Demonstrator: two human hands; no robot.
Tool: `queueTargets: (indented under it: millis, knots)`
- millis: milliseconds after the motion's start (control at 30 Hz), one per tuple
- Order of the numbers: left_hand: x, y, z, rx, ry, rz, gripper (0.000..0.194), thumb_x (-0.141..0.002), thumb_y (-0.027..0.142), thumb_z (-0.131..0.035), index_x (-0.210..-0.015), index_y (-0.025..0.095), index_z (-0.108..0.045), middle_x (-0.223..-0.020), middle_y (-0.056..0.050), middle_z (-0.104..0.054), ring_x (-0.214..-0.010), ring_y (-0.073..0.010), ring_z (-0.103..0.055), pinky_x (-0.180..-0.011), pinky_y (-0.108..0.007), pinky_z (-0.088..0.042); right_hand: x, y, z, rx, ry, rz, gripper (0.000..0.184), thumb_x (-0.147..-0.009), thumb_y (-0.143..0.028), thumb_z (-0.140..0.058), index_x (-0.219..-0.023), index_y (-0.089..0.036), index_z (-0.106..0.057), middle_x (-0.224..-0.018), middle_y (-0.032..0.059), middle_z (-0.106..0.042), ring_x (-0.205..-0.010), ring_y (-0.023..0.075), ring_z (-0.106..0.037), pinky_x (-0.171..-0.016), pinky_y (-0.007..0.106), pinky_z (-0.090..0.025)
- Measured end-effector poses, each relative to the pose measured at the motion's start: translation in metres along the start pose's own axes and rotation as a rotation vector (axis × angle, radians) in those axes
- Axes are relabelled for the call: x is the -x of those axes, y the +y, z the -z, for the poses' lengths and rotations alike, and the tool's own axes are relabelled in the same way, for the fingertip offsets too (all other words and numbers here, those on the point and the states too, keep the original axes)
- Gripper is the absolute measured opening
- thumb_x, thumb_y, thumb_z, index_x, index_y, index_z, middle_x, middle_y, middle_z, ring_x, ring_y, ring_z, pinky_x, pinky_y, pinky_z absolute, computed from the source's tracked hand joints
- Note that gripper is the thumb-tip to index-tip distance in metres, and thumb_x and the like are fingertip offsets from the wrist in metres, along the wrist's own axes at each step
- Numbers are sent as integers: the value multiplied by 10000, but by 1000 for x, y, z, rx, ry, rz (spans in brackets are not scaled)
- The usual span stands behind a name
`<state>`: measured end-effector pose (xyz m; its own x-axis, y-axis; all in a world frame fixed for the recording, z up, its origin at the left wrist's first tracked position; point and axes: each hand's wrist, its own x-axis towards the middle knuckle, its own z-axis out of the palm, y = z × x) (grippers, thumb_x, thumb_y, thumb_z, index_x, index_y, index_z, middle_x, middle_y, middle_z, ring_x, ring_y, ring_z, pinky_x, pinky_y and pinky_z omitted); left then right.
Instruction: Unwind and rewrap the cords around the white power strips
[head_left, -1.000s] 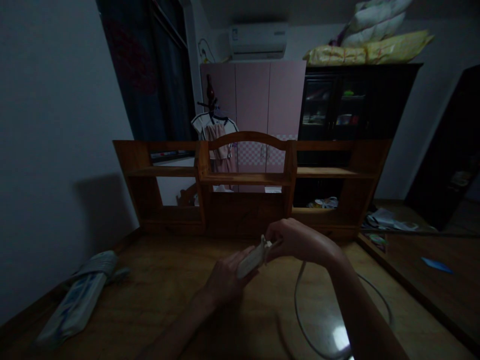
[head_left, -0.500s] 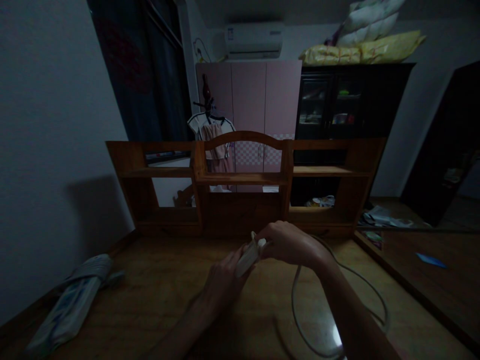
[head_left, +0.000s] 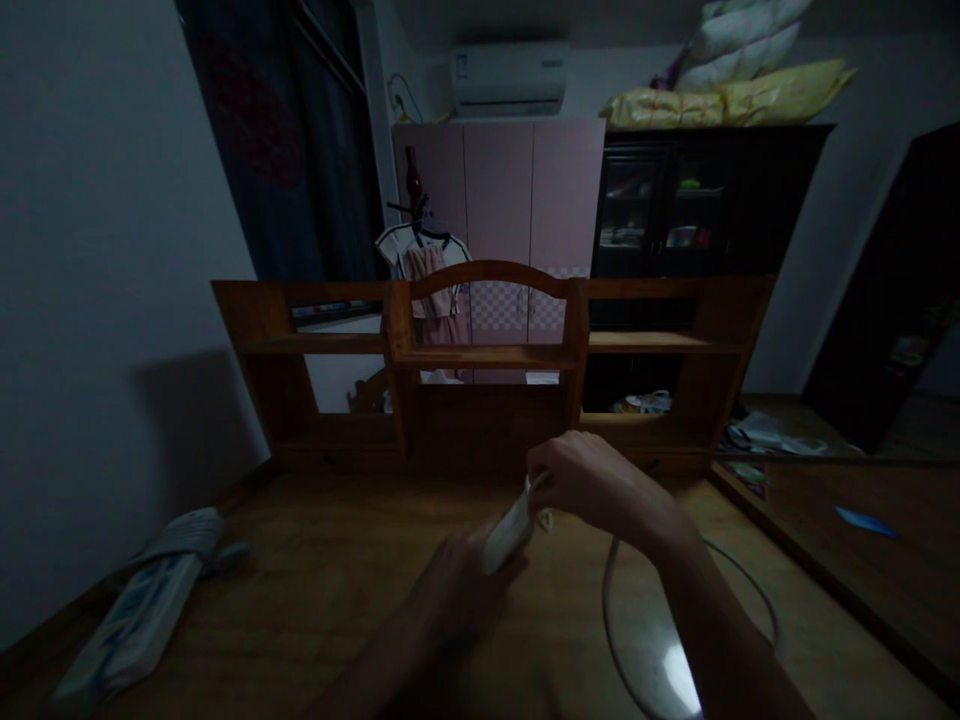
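Note:
The room is dim. My left hand (head_left: 454, 585) is closed around the near end of a long white power strip (head_left: 510, 527), which it holds tilted above the wooden desk (head_left: 315, 570). My right hand (head_left: 592, 480) is closed in a pinch at the strip's far end, where its white cord (head_left: 611, 610) comes out. The cord drops from there and loops down to the right under my right forearm, over the desk top.
A wooden shelf unit (head_left: 487, 365) stands along the desk's back edge. A folded bluish-white bundle (head_left: 142, 600) lies at the desk's left. Behind are a pink wardrobe (head_left: 499, 220), a dark glass cabinet (head_left: 690, 210) and an air conditioner (head_left: 510, 78).
My right hand has lifted slightly and moved right at the strip's far end. My left hand has dropped lower toward me. The cord loop has shifted a little.

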<state>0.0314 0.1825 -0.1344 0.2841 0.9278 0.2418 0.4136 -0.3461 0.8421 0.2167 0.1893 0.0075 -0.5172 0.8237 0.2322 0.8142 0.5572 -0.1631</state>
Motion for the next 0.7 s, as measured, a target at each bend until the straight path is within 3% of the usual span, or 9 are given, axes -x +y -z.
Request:
queueTargets:
  millis: [100,267,700]
  knots:
    - [4,8,2,-133,-93,-105,212,-790,316,-614,-986,242,-653,-888,-12,-682,-723,-190,-580,-621,-238,-356,2,14,0,-173,-68,75,63,-699,-243,-727,-729,-196,-698,-686,-15,-658,-656,119,-599,-525,195,-315]
    - [7,17,7,-171,-220,-155,216,-782,293,-622,-987,244,-668,-863,7,-679,-685,-165,-558,-593,-223,-331,1,26,1,-399,-260,177,193,-696,-322,-740,-763,-146,-695,-698,-11,-662,-663,114,-604,-538,165,-375]
    - [6,-3,16,-130,-286,12,340,-705,387,-674,-942,147,-630,-750,23,-574,-619,-100,-417,-544,-201,-288,-24,33,-25,-784,-371,280,323,-666,-394,-769,-801,-116,-676,-754,20,-652,-700,143,-590,-598,192,-437]
